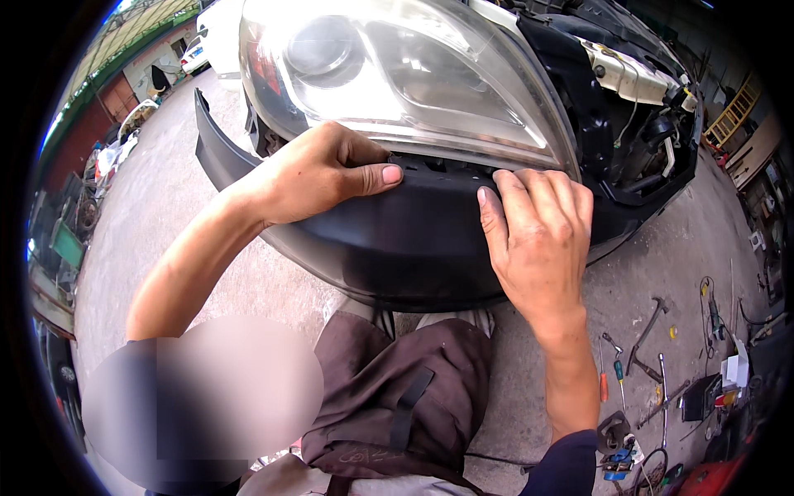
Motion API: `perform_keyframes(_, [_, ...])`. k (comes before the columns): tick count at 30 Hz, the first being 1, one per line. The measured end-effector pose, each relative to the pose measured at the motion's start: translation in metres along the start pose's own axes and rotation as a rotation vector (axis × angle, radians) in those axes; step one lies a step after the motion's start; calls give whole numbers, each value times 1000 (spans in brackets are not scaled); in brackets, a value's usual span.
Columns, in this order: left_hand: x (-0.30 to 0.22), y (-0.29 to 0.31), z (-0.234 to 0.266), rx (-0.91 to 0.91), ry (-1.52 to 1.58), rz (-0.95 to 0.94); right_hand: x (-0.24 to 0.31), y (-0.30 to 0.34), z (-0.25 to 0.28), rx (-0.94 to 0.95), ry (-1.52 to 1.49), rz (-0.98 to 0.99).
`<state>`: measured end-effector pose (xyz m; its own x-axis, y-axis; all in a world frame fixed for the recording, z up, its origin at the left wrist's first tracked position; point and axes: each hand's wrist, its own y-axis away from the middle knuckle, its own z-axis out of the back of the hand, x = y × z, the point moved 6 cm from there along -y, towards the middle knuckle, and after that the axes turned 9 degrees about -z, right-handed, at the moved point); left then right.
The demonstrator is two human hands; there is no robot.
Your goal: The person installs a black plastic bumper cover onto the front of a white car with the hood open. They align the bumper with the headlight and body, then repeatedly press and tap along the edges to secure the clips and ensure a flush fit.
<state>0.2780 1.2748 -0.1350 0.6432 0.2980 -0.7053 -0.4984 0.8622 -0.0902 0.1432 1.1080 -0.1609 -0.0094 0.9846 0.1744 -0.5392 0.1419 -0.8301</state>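
A black car bumper cover (pixel 389 236) stands in front of me, just below a large clear headlight (pixel 397 74). My left hand (pixel 327 169) grips the cover's upper edge near the headlight's lower left. Its thumb lies along the edge, while its other fingers are mostly hidden in the gap behind. Farther right, my right hand (pixel 542 219) is closed over the same edge, fingertips hooked on top and thumb against the front face. Between the hands, a narrow dark gap with small tabs shows under the headlight.
The open engine bay (pixel 645 124) with a white reservoir is at the upper right. On the floor at right lie a hammer (pixel 649 331), screwdrivers (pixel 619 372), a long metal bar (pixel 663 401) and a black box (pixel 700 398). A yellow ladder (pixel 732 112) leans farther back.
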Motion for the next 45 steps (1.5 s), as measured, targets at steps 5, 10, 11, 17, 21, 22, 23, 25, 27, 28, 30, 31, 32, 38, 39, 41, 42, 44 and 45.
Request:
perform_keyframes(5, [-6, 2, 0, -5, -177, -30, -16, 11, 0, -338, -118, 74])
perform_keyframes(10, [-11, 5, 2, -43, -365, -18, -41, 23, -12, -326, -45, 27])
perform_keyframes(11, [-14, 8, 1, -59, -419, -26, -41, 23, -14, -289, -39, 0])
perform_keyframes(17, [-2, 44, 18, -422, -862, -251, -48, 29, -23, -350, -63, 38])
perform_keyframes(21, [19, 56, 24, -642, -1117, -526, -48, 29, -26, -380, -94, 104])
perform_keyframes(22, [22, 56, 28, -732, -1040, -550, -47, 29, -26, -388, -88, 98])
perform_keyframes(23, [25, 58, 32, -820, -963, -571, -46, 31, -26, -397, -83, 91])
perform_keyframes(25, [28, 51, 31, -879, -944, -673, -49, 31, -26, -398, -37, 98])
perform_keyframes(27, [31, 51, 29, -928, -895, -760, -51, 33, -28, -396, -21, 102])
perform_keyframes(28, [34, 50, 30, -924, -889, -761, -50, 33, -29, -403, -12, 107])
perform_keyframes(30, [39, 47, 33, -914, -879, -766, -50, 35, -31, -418, 4, 116])
perform_keyframes(31, [41, 46, 33, -909, -874, -768, -52, 35, -32, -428, -11, 109])
perform_keyframes(32, [43, 45, 33, -913, -861, -767, -53, 35, -34, -437, -25, 103])
perform_keyframes(38, [33, 46, 28, -953, -885, -778, -54, 31, -31, -395, -18, 117])
perform_keyframes(39, [32, 44, 27, -946, -890, -758, -56, 30, -30, -387, -15, 128])
perform_keyframes(41, [33, 44, 29, -931, -900, -719, -56, 30, -29, -403, -26, 115])
perform_keyframes(42, [36, 47, 31, -837, -967, -583, -55, 30, -30, -412, -34, 110])
perform_keyframes(44, [35, 42, 27, -892, -924, -675, -57, 31, -31, -431, -49, 130])
perform_keyframes(45, [35, 41, 25, -919, -902, -718, -58, 32, -32, -431, -46, 138])
